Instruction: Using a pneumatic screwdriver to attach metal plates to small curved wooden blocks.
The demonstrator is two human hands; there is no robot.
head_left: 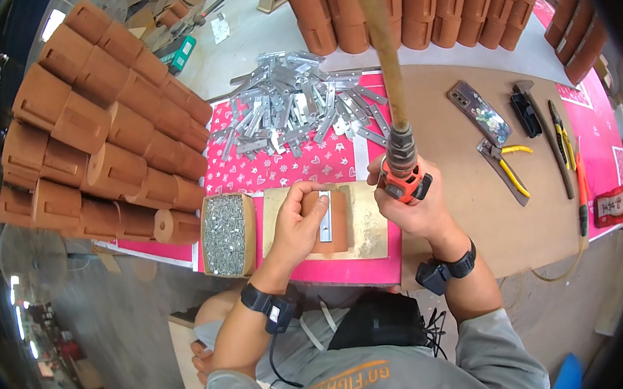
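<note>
My left hand (298, 227) is closed around a reddish-brown cylinder (338, 230), its thumb beside a narrow silver metal strip (326, 222) lying lengthwise on it. The cylinder rests on a pale, worn board (368, 236) at the table's front. Just to its right and higher, my right hand (418, 204) grips an orange-and-black power screwdriver (403, 183), from which a thick tan hose (387, 49) rises. The tool's tip is hidden from view. By my left hand stands an open cardboard box (252, 237) of small screws (225, 235).
Metal strips (297, 104) lie heaped on the pink patterned cloth. Brown cylinders (80, 130) are stacked at left, with more (416, 15) at the back. On brown cardboard (450, 132) at right lie a phone (480, 111), yellow-handled pliers (510, 171), a hammer (550, 134) and other tools.
</note>
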